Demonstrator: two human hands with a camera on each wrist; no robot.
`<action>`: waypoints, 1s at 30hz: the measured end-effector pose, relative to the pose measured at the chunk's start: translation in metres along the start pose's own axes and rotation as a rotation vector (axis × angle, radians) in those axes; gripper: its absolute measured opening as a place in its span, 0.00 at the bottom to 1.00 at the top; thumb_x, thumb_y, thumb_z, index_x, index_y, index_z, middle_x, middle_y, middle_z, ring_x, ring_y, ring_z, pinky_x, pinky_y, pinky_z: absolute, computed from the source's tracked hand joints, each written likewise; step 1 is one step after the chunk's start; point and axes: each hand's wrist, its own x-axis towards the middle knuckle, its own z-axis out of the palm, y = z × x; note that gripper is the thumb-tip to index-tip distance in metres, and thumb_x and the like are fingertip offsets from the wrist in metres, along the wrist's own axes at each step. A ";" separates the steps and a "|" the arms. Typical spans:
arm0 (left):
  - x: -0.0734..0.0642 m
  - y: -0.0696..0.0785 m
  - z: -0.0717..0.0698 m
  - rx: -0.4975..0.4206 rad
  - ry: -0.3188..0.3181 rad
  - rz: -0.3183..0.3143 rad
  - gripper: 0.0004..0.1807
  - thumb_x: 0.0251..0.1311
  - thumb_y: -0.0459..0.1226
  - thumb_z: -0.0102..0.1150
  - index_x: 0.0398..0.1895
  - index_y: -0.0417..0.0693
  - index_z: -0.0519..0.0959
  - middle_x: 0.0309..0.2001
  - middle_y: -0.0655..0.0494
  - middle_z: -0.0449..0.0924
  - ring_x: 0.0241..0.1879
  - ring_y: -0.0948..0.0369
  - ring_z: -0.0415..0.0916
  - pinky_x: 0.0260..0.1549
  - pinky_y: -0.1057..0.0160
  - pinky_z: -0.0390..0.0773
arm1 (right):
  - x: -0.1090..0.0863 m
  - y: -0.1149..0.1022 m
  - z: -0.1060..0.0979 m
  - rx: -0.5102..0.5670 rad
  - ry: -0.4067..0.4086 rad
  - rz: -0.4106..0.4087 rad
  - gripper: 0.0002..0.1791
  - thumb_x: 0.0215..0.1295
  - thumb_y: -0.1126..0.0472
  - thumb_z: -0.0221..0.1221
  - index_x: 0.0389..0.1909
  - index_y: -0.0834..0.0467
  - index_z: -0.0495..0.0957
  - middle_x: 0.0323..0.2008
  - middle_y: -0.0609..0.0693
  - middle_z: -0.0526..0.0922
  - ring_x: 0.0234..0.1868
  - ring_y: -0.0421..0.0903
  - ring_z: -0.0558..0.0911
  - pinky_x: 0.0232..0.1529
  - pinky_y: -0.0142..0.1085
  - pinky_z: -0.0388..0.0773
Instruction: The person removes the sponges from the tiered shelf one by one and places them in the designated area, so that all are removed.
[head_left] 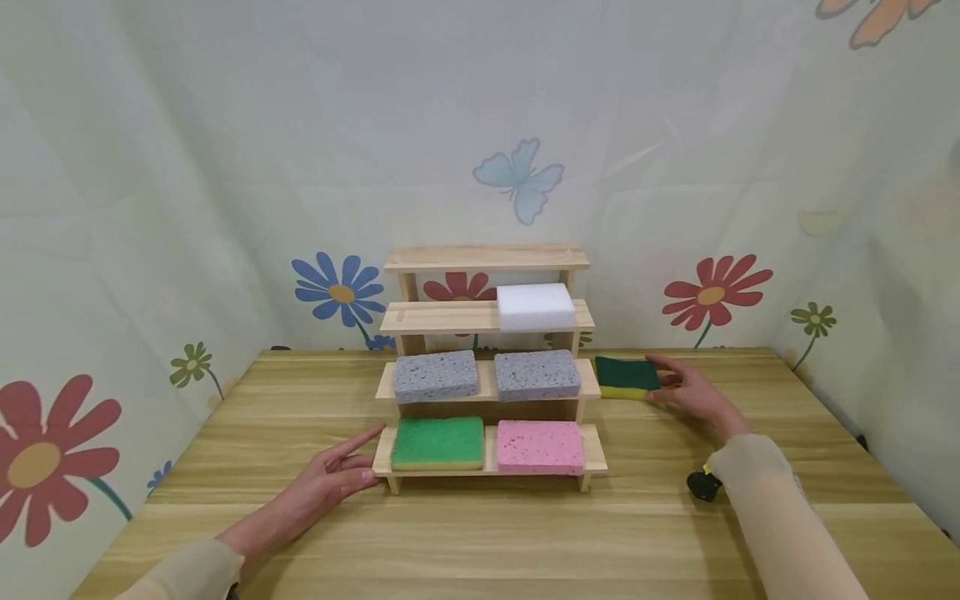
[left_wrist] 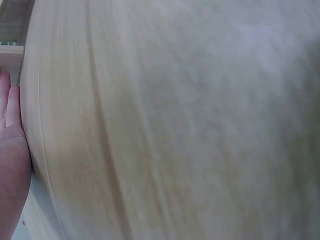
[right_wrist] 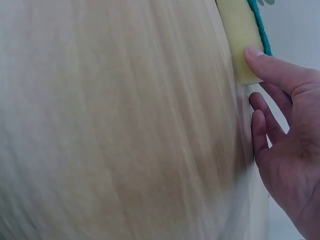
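Observation:
A dark green and yellow scouring sponge (head_left: 627,377) lies beside the right end of a stepped wooden rack (head_left: 489,257). My right hand (head_left: 693,393) pinches its right end; in the right wrist view the thumb presses the yellow foam (right_wrist: 240,37). At the rack's lower left, my left hand (head_left: 330,479) touches the end of the bottom shelf, fingers extended. That shelf bears a bright green scouring sponge (head_left: 438,442) and a pink speckled sponge (head_left: 540,445). Above them sit two grey speckled sponges, a left one (head_left: 436,375) and a right one (head_left: 537,374).
A white foam block (head_left: 536,306) sits at the right of the second shelf from the top. The rack stands on a wood-grain table (head_left: 480,542) in front of a flower-printed cloth (head_left: 637,150). A small black object (head_left: 703,485) shows by the right sleeve.

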 end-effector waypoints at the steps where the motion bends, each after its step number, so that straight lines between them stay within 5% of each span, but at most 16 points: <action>1: 0.000 0.000 0.000 -0.001 -0.001 0.001 0.37 0.73 0.38 0.51 0.80 0.58 0.47 0.73 0.37 0.61 0.62 0.67 0.75 0.60 0.69 0.76 | 0.000 0.000 0.000 0.002 -0.002 0.001 0.42 0.66 0.58 0.63 0.76 0.61 0.53 0.70 0.72 0.61 0.65 0.71 0.66 0.63 0.64 0.68; 16: 0.002 -0.002 -0.002 -0.011 -0.006 0.007 0.37 0.73 0.37 0.50 0.80 0.58 0.47 0.73 0.37 0.61 0.62 0.66 0.75 0.60 0.69 0.76 | 0.000 0.000 -0.001 -0.002 -0.007 -0.005 0.42 0.67 0.57 0.62 0.76 0.61 0.53 0.71 0.71 0.60 0.66 0.71 0.66 0.64 0.64 0.68; 23: 0.002 -0.004 -0.002 -0.041 -0.031 0.036 0.38 0.72 0.35 0.50 0.80 0.54 0.46 0.65 0.53 0.76 0.60 0.66 0.77 0.59 0.69 0.77 | 0.001 0.000 0.000 -0.018 -0.013 -0.002 0.42 0.67 0.57 0.62 0.76 0.62 0.52 0.71 0.72 0.60 0.66 0.71 0.66 0.64 0.64 0.68; 30: 0.001 -0.004 -0.003 -0.038 -0.027 0.021 0.38 0.72 0.36 0.50 0.80 0.54 0.46 0.62 0.56 0.78 0.60 0.67 0.77 0.58 0.69 0.77 | 0.001 -0.001 0.000 -0.031 -0.017 -0.003 0.45 0.66 0.56 0.63 0.77 0.63 0.50 0.71 0.73 0.60 0.67 0.72 0.66 0.64 0.65 0.68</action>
